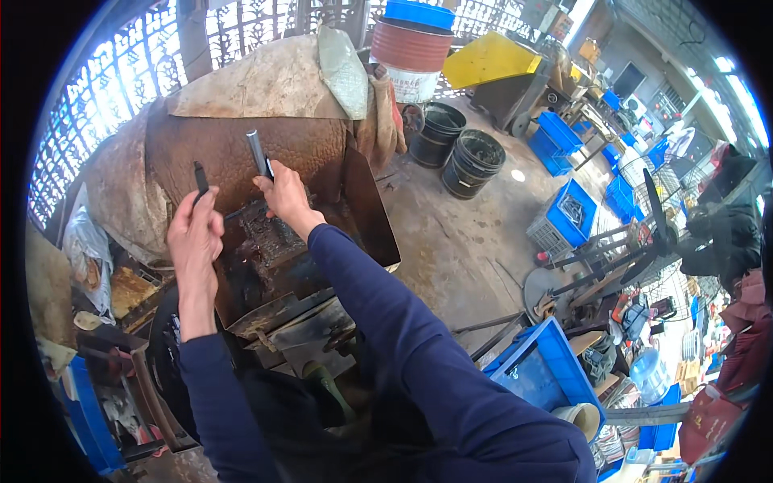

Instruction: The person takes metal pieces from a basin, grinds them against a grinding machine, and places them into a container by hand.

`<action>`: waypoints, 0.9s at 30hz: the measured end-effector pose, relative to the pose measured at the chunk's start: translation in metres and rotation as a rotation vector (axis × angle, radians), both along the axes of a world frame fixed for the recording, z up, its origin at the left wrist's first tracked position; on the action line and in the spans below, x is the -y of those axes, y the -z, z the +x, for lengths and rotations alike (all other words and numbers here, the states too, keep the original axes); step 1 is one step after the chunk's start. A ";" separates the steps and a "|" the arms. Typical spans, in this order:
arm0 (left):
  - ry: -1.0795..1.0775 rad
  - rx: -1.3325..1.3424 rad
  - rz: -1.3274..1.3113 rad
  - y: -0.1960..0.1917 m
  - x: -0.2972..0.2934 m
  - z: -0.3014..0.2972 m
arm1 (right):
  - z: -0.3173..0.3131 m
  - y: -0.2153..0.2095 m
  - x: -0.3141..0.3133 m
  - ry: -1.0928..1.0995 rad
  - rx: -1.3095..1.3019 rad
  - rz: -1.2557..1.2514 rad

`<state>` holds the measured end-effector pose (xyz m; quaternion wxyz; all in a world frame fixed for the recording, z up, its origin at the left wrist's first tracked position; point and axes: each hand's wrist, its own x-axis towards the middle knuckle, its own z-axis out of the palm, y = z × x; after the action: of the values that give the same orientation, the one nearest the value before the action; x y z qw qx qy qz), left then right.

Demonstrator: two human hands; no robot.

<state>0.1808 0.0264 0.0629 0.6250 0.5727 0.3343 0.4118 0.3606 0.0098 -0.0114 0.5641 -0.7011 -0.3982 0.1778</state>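
Observation:
Raised over the left part of a rusty, soot-dark metal box, my left hand [196, 237] pinches a thin dark piece [200, 175] that points upward; its kind is not clear. Further right, my right hand [283, 197] is closed around a silver metal tube [255, 148], which sticks up and slightly left out of the fist. Beneath both hands lies the box [372, 211], with dark, crumbly material and a grate-like block [278, 241] inside. A brown, pitted metal drum [233, 149] rises behind it, partly under a stained pale cloth [258, 80].
Two black buckets [473, 161] stand on the concrete floor to the right, near a yellow hopper [493, 63]. Blue crates [566, 211] and a black pedestal fan [652, 233] are further right. A blue bin [547, 362] sits beside my right arm.

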 end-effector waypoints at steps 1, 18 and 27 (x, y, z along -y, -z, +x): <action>0.008 -0.008 0.003 0.002 -0.001 0.007 | 0.000 0.000 0.001 0.003 0.002 -0.006; -0.084 -0.327 0.039 0.086 -0.031 -0.007 | -0.003 -0.004 0.002 -0.009 -0.014 -0.005; -0.119 -0.385 0.134 0.111 -0.054 -0.011 | -0.002 0.007 -0.005 -0.005 -0.034 0.095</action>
<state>0.1698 0.0799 -0.0479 0.4847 0.6605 0.4525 0.3522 0.3591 0.0151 -0.0179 0.6031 -0.6695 -0.3983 0.1717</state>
